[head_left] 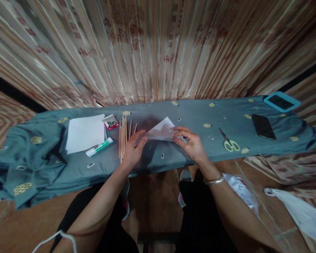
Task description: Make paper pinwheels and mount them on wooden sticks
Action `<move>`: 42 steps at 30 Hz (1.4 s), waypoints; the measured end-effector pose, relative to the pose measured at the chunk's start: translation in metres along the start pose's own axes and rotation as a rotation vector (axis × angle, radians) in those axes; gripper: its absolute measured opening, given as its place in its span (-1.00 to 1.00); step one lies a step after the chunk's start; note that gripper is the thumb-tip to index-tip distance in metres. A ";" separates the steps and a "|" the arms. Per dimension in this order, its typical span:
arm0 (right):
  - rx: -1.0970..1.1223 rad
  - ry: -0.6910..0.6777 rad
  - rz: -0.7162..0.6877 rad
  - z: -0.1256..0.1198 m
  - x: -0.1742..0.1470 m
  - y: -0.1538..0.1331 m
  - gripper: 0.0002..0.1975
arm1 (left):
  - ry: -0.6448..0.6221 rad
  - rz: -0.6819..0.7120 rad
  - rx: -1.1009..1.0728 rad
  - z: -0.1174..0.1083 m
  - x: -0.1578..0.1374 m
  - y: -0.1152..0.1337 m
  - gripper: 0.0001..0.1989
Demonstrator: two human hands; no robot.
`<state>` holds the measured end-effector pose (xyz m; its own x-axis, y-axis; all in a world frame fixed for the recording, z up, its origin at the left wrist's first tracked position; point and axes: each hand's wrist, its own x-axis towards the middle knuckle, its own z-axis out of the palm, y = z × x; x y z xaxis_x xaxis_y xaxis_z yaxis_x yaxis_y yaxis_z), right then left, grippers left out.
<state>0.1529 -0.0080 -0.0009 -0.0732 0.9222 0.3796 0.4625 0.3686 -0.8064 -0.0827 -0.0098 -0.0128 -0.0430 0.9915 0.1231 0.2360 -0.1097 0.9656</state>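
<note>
A folded piece of white paper (162, 130), roughly triangular with its peak pointing away from me, is held up just above the cloth-covered table. My left hand (133, 149) pinches its left corner between thumb and fingers. At the opposite corner, my right hand (191, 143) grips the paper the same way. Several thin wooden sticks (123, 137) lie side by side next to my left hand, partly hidden behind it. Farther left are a glue stick (99, 147), a small open box of metal pins or tacks (111, 123) and a stack of white paper sheets (85, 133).
Scissors with pale green handles (231, 144) lie right of my right hand. Beyond them are a black phone (263, 126) and a blue-framed device (281, 102). Bunched cloth (34, 158) covers the table's left end. A curtain (158, 52) hangs behind; plastic bags (242, 193) lie on the floor.
</note>
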 end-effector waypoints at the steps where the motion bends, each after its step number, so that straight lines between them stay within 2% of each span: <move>1: 0.001 0.000 -0.010 -0.003 -0.002 -0.003 -0.98 | 0.038 -0.042 -0.043 0.000 0.002 0.001 -0.54; 4: -0.004 -0.022 -0.043 -0.007 -0.009 -0.011 -0.91 | 0.089 -0.198 -0.235 0.002 0.005 0.004 -0.45; 6: -0.015 -0.046 -0.071 -0.009 -0.013 -0.015 -0.84 | 0.029 -0.330 -0.355 0.004 0.007 0.006 -0.36; 9: -0.048 -0.062 -0.117 -0.014 -0.019 -0.019 -0.80 | -0.082 -0.476 -0.436 0.005 0.009 0.010 -0.38; 15: -0.067 -0.052 -0.147 -0.026 -0.027 -0.025 -0.81 | -0.201 -0.509 -0.344 0.011 0.003 0.011 -0.53; 20: -0.043 -0.004 -0.164 -0.028 -0.031 -0.032 -0.79 | -0.347 -0.559 -0.430 0.027 -0.010 0.014 -0.54; 23: -0.042 -0.001 -0.159 -0.027 -0.031 -0.035 -0.80 | -0.378 -0.607 -0.428 0.036 -0.016 0.014 -0.56; 25: -0.089 0.003 -0.150 -0.031 -0.029 -0.032 -0.79 | -0.336 -0.609 -0.430 0.039 -0.017 0.012 -0.58; 27: -0.201 0.027 -0.121 -0.042 -0.026 -0.020 -0.75 | -0.242 -0.599 -0.450 0.039 -0.016 0.008 -0.56; 30: -0.479 0.132 -0.021 -0.078 -0.023 0.016 -0.65 | -0.059 -0.554 -0.464 0.033 -0.010 0.006 -0.52; 32: -0.740 0.156 0.163 -0.108 -0.025 0.046 -0.64 | 0.027 -0.510 -0.452 0.027 -0.004 0.007 -0.50; 34: -0.978 0.065 0.426 -0.133 -0.030 0.074 -0.63 | 0.074 -0.472 -0.442 0.020 0.001 0.009 -0.49; 37: -1.033 0.027 0.523 -0.153 -0.040 0.099 -0.65 | 0.107 -0.401 -0.418 0.013 0.006 0.010 -0.52; 42: -1.039 0.050 0.548 -0.158 -0.047 0.103 -0.66 | 0.126 -0.302 -0.385 0.008 0.012 0.010 -0.61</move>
<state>0.3437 -0.0318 -0.0297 0.3835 0.9140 0.1327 0.9216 -0.3694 -0.1191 -0.0735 0.0012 -0.0035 -0.1770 0.9692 -0.1713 -0.1790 0.1394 0.9739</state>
